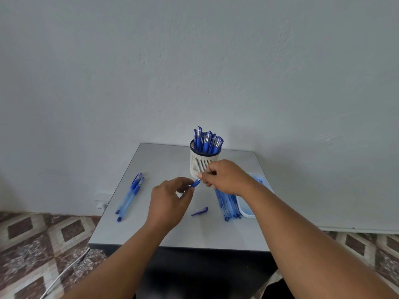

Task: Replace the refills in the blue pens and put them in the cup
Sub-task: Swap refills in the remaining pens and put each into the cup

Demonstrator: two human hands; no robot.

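Both hands pinch one blue pen (pixel 195 183) between them, left hand (pixel 170 201) low, right hand (pixel 224 176) high; its axis tilts toward the pen cup (pixel 201 164) just behind.

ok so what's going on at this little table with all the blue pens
A person is working on a blue pen held between both hands above the table: the left hand grips one end, the right hand pinches the other. A pen cap lies on the table below. The white cup behind already holds many pens. Two pens lie at the left, and a pile of refills sits beside a tray at the right.
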